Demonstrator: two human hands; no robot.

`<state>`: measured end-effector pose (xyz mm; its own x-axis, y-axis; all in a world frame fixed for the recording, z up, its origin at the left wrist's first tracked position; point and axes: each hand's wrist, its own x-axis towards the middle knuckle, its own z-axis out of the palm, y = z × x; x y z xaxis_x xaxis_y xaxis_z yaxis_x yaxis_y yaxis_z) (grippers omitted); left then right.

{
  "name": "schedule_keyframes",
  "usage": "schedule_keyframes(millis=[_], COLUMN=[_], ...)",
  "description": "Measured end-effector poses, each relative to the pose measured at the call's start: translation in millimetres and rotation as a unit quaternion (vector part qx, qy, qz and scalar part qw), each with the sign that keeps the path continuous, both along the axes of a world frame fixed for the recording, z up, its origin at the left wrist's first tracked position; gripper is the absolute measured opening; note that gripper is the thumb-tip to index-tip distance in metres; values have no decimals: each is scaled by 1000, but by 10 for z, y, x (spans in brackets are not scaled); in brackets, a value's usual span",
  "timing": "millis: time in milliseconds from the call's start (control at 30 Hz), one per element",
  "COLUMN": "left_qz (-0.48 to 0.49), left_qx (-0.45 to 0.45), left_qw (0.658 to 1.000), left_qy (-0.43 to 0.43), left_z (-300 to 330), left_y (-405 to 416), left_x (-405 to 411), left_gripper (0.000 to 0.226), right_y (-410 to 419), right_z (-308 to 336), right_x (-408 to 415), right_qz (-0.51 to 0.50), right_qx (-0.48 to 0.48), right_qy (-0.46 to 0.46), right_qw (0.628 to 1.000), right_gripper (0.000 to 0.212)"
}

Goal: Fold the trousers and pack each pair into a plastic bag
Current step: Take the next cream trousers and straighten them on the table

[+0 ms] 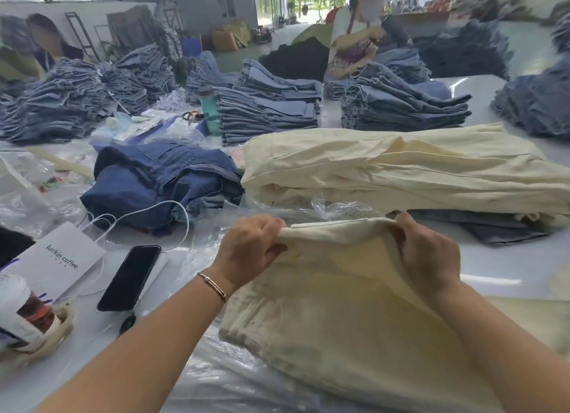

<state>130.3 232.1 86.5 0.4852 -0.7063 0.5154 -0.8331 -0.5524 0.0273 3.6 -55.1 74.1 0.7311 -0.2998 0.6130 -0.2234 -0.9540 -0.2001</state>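
Both hands grip the far edge of a folded pair of cream trousers (pixel 333 295) lying on the white table (pixel 505 258) right in front of the person: left hand (pixel 249 249) curled round the left corner, right hand (pixel 427 252) curled round the right corner, edge lifted slightly. Clear plastic bag (pixel 308 210) lies just beyond that edge, crumpled. Behind it a stack of cream trousers (pixel 401 169), beside it dark denim heap (pixel 160 178). Left side: black phone (pixel 129 278), white paper bag (pixel 61 260) reading luckin coffee, white cable (pixel 172 209). Folded jeans stacks (pixel 404 107) further back
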Motion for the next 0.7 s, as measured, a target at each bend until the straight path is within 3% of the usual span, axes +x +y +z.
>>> schedule_keyframes(millis=[133,233,333,500,600,700], left_qz=[97,140,191,296,310,344], left_qx=[-28,24,70,72,135,156], left_qw=[987,986,978,952,941,925], left_qy=[127,93,35,31,22,29], left_z=[-149,-175,-91,34,-70,-210], left_y=[132,255,434,837,766,498], left_x=[62,131,289,594,633,583], left_gripper=[24,30,33,27,33,31], right_y=[184,232,2,-685,-926,-1032], right_z=[-319,-557,-715,-557,-594,-596], right_x=[-154,-293,-501,-957,-1129,-1180], right_qz=[3,-42,-135,-255,-285,-216], right_qx=[-82,-93,-70,39,63,95], right_qy=[121,239,310,363,392,460], right_qw=[989,966,938,895,872,856], right_gripper=[62,75,66,19,16,23])
